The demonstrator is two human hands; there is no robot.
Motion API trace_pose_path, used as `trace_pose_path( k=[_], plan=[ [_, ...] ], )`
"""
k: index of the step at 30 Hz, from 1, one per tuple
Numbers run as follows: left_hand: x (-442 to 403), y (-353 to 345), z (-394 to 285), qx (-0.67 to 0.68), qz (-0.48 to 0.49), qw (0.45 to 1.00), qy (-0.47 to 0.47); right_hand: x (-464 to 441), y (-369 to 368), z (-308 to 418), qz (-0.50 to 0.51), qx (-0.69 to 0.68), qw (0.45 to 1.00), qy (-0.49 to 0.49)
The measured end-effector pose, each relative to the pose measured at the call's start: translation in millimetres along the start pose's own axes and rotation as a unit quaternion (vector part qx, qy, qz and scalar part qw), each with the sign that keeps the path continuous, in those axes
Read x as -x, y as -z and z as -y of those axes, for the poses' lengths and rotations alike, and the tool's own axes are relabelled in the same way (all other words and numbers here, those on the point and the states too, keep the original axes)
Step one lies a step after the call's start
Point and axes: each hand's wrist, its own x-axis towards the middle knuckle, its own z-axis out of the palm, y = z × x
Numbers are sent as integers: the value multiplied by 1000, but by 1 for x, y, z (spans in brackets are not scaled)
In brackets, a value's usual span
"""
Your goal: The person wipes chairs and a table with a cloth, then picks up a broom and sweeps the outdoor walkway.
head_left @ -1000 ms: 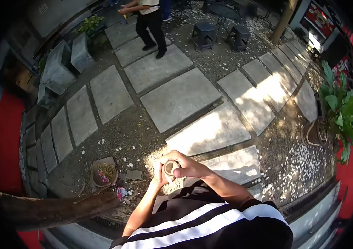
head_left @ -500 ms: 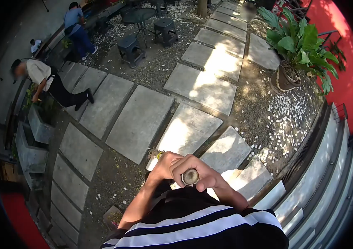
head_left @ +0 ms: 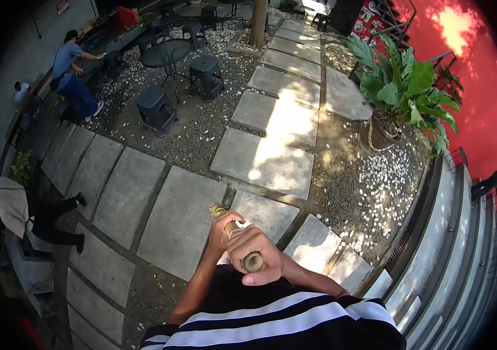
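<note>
A thick wooden or bamboo-like handle (head_left: 253, 262) points up at the camera, its round end showing above my lap. Around its upper part, close to that end, my right hand (head_left: 256, 249) is closed. My left hand (head_left: 222, 228) wraps the same handle farther forward, just beyond the right. Past the left hand, a yellow band and a tuft of thin bristles (head_left: 216, 209) stick out over the paving. The rest of the handle is hidden by my fingers.
Concrete slabs (head_left: 178, 219) run ahead and left. Dark stools (head_left: 157, 109) stand by a round table (head_left: 166, 53). A potted plant (head_left: 379, 134) is at right, beside steps (head_left: 435, 280). One person (head_left: 12, 207) is at far left, another (head_left: 70, 76) farther back.
My view has swung right. My hands now show spread a little apart along the handle, with more of it visible between them. The person in the light shirt appears lower and farther left.
</note>
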Motion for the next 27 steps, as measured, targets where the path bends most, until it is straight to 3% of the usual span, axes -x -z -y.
trace_pose_path(
  k=[3, 5, 7, 8, 11, 17, 21, 27],
  plan=[
    [-65, -5, 31, -23, 188, 979, 72, -23, 59, 0, 36, 15, 999, -30],
    [-97, -20, 62, -21, 210, 976, 57, -34, 95, -14, 51, 15, 997, -47],
    [-124, -42, 101, -12, 249, 968, 28, -37, 135, -43, 34, -113, 990, -81],
    [-138, -53, 123, -16, 249, 968, 29, -39, 159, -57, 29, -175, 979, -97],
    [-168, -82, 173, -37, 299, 943, 141, -44, 246, -87, 44, -180, 976, -116],
    [-297, -173, 184, -100, 287, 946, 112, -68, 416, -71, 62, -167, 981, -76],
    [-379, -234, 196, -101, 303, 944, 86, -77, 498, -56, 57, -88, 992, -74],
    [-471, -299, 248, -124, 421, 895, 86, -75, 597, -80, -128, -85, 987, -45]
  ],
)
